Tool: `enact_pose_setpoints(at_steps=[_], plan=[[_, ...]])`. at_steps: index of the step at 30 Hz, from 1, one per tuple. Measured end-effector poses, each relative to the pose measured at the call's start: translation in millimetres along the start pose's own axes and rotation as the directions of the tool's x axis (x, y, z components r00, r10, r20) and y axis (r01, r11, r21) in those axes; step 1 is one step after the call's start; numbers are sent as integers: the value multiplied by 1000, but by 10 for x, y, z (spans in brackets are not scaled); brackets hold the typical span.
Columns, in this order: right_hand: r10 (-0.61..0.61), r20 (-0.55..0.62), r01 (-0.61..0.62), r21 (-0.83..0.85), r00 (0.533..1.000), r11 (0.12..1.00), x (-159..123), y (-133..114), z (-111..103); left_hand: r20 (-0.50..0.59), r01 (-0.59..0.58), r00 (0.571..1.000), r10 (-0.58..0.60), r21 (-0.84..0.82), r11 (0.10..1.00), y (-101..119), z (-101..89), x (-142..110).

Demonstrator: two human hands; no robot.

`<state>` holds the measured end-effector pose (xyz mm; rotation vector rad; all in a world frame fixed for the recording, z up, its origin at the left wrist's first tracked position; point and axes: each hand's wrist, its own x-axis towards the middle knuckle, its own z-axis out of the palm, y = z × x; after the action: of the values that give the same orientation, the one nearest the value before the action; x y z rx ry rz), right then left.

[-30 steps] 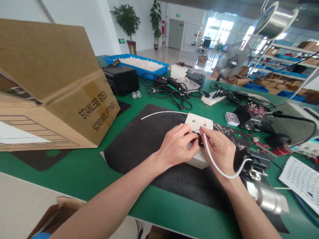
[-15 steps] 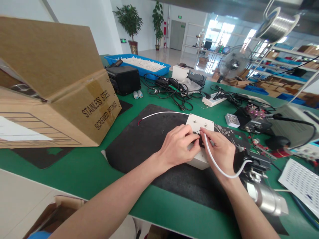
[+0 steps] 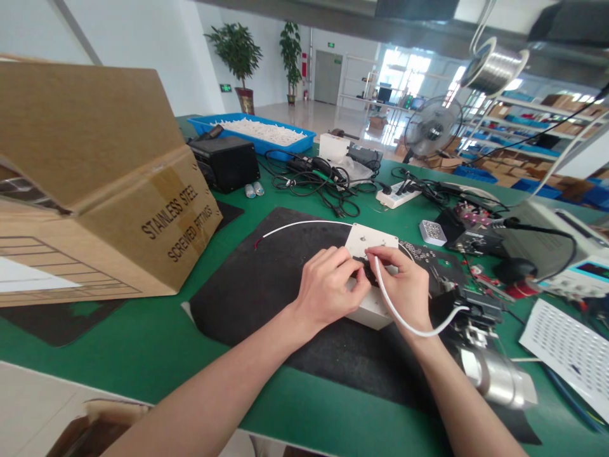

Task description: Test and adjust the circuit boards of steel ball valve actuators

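A white box [image 3: 367,241] lies on a black mat [image 3: 266,273] on the green table. Both my hands rest on it, fingertips meeting at a small black part [image 3: 367,270] on its top. My left hand [image 3: 328,287] is closed in a pinch on that part. My right hand [image 3: 406,289] pinches a white cable [image 3: 394,314] where it meets the black part. The cable loops down over my right wrist toward a metal fixture [image 3: 476,314]. Another stretch of white cable [image 3: 304,223], with red and black wire ends, curves left across the mat.
A large cardboard box [image 3: 104,184] fills the left. Behind stand a black device [image 3: 228,162], a blue tray of white parts [image 3: 257,130], tangled black cables [image 3: 318,178] and a power strip [image 3: 397,195]. Electronics, a solder spool [image 3: 492,63] and a perforated sheet [image 3: 566,349] crowd the right.
The view has shifted slightly, so everything sits a little lower and to the left. Both hands stay pinched at the same spot on the white box.
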<state>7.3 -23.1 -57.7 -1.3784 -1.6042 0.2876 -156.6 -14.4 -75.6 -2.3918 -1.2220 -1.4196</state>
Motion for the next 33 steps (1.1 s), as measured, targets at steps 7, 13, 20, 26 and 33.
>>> enact_pose_setpoints(at_steps=[7,13,20,26,33], plan=[[-83,5,83,-88,997,993,6,-26,-13,6,-5,1000,5,-1,1000,-3,-7,-1],[-149,51,155,-145,987,977,11,-49,-19,12,-6,1000,6,5,1000,-8,-4,-7],[-205,49,211,-178,978,961,25,-28,1,14,-12,1000,13,-7,1000,-6,-1,-10],[-249,111,268,-222,962,937,-594,-58,-354,-92,-1,996,-7,-80,997,-33,-43,-18],[-236,1,220,-366,972,904,-1497,201,-1667,-240,-193,955,175,-54,980,435,-327,288]])
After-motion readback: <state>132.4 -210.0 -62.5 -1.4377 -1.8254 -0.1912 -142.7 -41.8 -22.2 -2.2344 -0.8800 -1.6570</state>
